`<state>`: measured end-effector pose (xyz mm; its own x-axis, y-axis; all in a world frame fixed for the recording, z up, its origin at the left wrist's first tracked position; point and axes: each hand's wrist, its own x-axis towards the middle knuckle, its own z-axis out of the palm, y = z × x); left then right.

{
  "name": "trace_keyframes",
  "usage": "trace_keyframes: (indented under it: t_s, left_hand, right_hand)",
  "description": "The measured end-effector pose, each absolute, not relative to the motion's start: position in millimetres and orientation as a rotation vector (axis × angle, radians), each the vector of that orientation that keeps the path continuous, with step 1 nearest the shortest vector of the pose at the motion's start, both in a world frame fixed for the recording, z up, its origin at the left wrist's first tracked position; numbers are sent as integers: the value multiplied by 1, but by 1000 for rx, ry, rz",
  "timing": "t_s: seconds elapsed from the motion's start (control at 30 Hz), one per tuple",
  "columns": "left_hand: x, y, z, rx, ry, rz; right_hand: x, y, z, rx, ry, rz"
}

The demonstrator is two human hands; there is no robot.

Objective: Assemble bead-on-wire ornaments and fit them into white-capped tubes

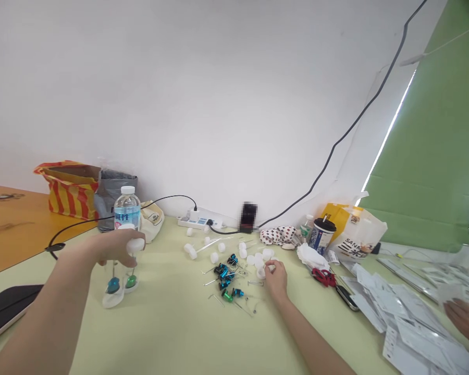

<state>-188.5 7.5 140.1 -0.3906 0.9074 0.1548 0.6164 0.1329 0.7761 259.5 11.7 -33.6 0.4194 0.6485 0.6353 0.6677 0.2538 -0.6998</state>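
Observation:
My left hand (115, 246) is at the left of the table, its fingers curled around the upper part of a clear tube with a white cap (136, 245); a green piece (131, 281) sits inside near the bottom. Beside it stands a second clear tube (112, 298) holding a blue piece, its top hidden behind my hand. My right hand (277, 280) rests on the table with fingertips pinched at a white plastic cap (261, 273). Left of that hand lies a pile of blue, black and green metal parts (226, 276) with thin rods.
More white caps (214, 257) lie behind the pile. A water bottle (127, 211) stands behind my left hand, near a power strip (197, 223). To the right are red-handled pliers (323, 277), a cup (322, 237) and many white packets (406, 312). Another person's hand (465, 317) is at far right.

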Motion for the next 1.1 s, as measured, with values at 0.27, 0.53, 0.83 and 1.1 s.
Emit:
trace_keyframes:
  t_s: [0.27, 0.53, 0.83, 1.1]
  left_hand:
    - [-137, 8, 141, 2143, 1898, 443]
    - [-30, -14, 125, 2482, 1475, 720]
    - [0, -15, 89, 2517, 944, 855]
    - [-61, 31, 83, 2145, 1424, 1373]
  right_hand:
    - [248, -5, -10, -1401, -1340, -70]
    - [183, -49, 25, -1091, -1750, 74]
    - [173, -55, 24, -908, -1795, 247]
    - [182, -43, 13, -1127, -1338, 665]
